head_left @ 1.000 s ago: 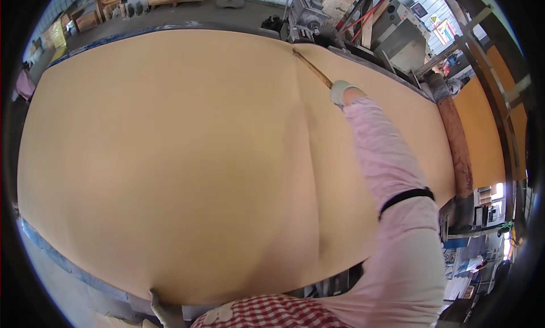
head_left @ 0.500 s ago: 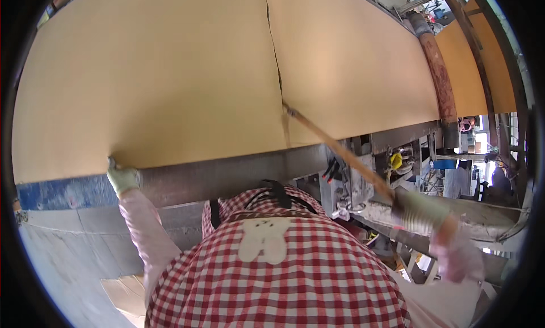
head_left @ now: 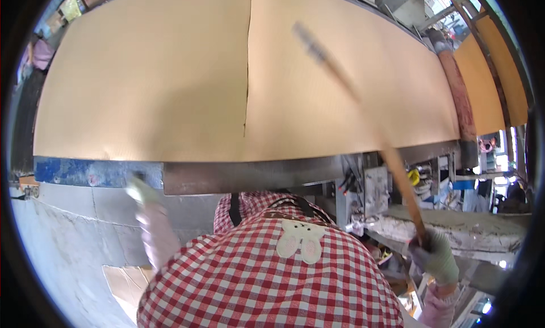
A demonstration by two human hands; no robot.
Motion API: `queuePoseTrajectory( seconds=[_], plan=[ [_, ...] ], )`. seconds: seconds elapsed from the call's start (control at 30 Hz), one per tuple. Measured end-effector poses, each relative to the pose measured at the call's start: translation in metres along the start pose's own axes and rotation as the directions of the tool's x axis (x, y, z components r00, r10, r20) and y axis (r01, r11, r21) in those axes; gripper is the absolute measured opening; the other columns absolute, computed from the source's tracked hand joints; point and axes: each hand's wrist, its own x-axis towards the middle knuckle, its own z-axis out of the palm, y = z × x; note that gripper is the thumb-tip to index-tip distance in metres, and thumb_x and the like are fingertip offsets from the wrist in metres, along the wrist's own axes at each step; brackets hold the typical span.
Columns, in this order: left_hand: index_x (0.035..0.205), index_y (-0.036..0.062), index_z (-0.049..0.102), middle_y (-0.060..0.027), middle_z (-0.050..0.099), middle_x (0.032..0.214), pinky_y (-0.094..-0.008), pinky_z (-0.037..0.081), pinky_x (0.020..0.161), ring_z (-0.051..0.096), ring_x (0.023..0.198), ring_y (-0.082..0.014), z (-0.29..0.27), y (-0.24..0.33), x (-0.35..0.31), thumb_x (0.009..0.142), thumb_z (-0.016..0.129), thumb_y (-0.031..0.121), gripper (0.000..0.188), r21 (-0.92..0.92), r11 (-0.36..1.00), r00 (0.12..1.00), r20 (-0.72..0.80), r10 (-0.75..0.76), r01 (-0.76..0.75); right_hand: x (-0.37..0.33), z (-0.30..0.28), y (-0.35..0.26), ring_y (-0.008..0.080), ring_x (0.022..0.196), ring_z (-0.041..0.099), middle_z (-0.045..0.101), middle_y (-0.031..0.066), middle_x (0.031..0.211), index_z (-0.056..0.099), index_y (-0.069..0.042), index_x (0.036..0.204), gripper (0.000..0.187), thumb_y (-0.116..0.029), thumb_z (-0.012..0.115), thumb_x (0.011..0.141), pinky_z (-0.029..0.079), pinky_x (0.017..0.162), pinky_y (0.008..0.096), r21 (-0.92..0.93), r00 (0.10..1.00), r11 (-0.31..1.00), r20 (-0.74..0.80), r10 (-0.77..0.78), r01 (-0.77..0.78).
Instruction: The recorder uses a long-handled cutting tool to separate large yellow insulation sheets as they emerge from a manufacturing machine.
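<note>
A broad tan sheet [head_left: 142, 101] lies before me, with a dark slit [head_left: 247, 78] running from its far side and ending short of the near edge. My right hand [head_left: 436, 257], in a pale glove with dark fingers, is closed round the lower end of a long wooden stick [head_left: 392, 158]. The stick slants up to the left, its greyish tip blurred above the sheet, right of the slit. My left hand [head_left: 142, 190], gloved and smeared by motion, is at the blue section of the front rail [head_left: 79, 173], just off the sheet; its fingers are unclear.
A reddish roller [head_left: 456, 92] stands at the sheet's right end, with an orange-tan sheet [head_left: 479, 84] beyond it. Metal machine parts and a yellow item [head_left: 413, 177] are below right. A flattened cardboard piece [head_left: 122, 280] lies on the floor at lower left.
The stick's tip has left the slit and swung up and away over the sheet. My left hand has come off the sheet's near edge toward me. The view has shifted.
</note>
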Motion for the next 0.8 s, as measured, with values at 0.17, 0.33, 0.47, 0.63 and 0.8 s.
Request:
queuePoseTrajectory(
  seconds=[0.17,0.33,0.47,0.63,0.8],
  plan=[
    [0.109,0.0085,0.054,-0.0052,0.057,0.108,-0.0419,0.040,0.091,0.051,0.102,-0.0216,0.122,-0.085,-0.148,0.075,0.066,0.038,0.047,-0.148,0.212,0.236,0.838,-0.491,0.966,0.156,0.018,-0.029,0.0040,0.046,0.044,0.049,-0.0021,0.059,0.053,-0.002,0.086,0.010,-0.006,0.057,0.077,0.033,0.039,0.0200,0.198,0.918,0.899,-0.002,-0.398,0.390],
    [0.105,0.0077,0.057,-0.0058,0.062,0.097,-0.0402,0.048,0.077,0.059,0.086,-0.0250,0.164,-0.042,-0.103,0.073,0.070,0.029,0.040,-0.497,0.758,0.885,0.407,-0.226,0.422,0.246,0.011,-0.018,0.0065,0.047,0.045,0.049,-0.0009,0.060,0.053,-0.001,0.083,0.014,-0.010,0.062,0.077,0.036,0.038,0.0215,0.337,0.827,0.811,0.136,-0.545,0.479],
    [0.105,0.0043,0.057,-0.0164,0.064,0.078,-0.0419,0.050,0.063,0.062,0.069,-0.0329,0.135,-0.019,-0.044,0.076,0.059,0.031,0.040,0.796,0.400,0.886,0.363,0.286,-0.455,0.353,0.039,-0.004,0.0114,0.035,0.040,0.043,0.0010,0.051,0.045,-0.006,0.079,0.012,-0.009,0.057,0.077,0.033,0.032,0.0268,0.430,0.875,0.819,0.121,-0.468,0.379],
    [0.064,0.0027,0.060,-0.0175,0.058,0.061,-0.0399,0.047,0.053,0.057,0.056,-0.0331,0.204,0.251,-0.141,0.079,0.055,0.034,0.035,0.693,-0.044,0.475,0.537,0.697,-0.720,0.486,0.133,0.012,0.0128,0.046,0.043,0.046,0.0046,0.055,0.049,-0.004,0.073,0.014,-0.014,0.058,0.074,0.037,0.042,0.0291,0.405,0.823,0.730,-0.118,-0.556,0.551],
    [0.067,-0.0024,0.059,-0.0181,0.056,0.056,-0.0340,0.043,0.047,0.056,0.050,-0.0320,0.150,0.328,-0.172,0.078,0.063,0.021,0.026,0.637,0.099,0.350,0.281,0.894,-0.764,0.433,0.170,-0.034,0.0130,0.047,0.047,0.053,0.0057,0.058,0.053,-0.002,0.073,0.016,-0.015,0.062,0.073,0.040,0.045,0.0292,0.512,0.801,0.671,-0.058,-0.596,0.536]
  ],
)
